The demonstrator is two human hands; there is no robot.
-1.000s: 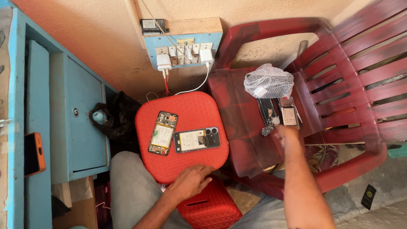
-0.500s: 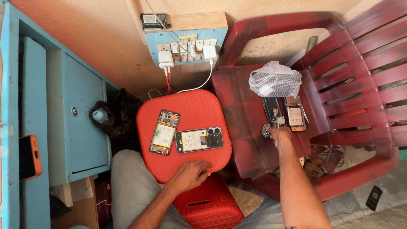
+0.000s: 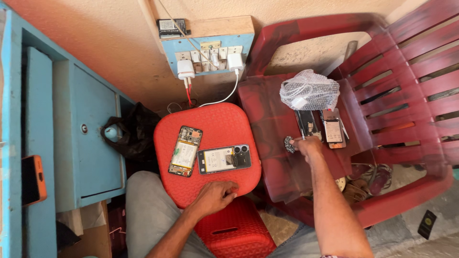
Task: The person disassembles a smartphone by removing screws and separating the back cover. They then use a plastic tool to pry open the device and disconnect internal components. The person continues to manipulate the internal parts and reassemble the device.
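Two opened phones (image 3: 210, 155) lie backs-off on the red stool (image 3: 210, 119). Beside it, the right hand (image 3: 308, 144) pinches a thin tool over chair parts (image 3: 320, 126); the left hand (image 3: 217, 195) rests flat, empty, on the stool's near edge.

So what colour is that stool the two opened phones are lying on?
The stool is bright red with a fine textured top, seen clearly in the head view.

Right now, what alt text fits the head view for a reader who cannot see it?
The left hand rests on a red stool bearing two opened phones. The right hand reaches among phone parts on a red chair, beside a bubble-wrap bundle.
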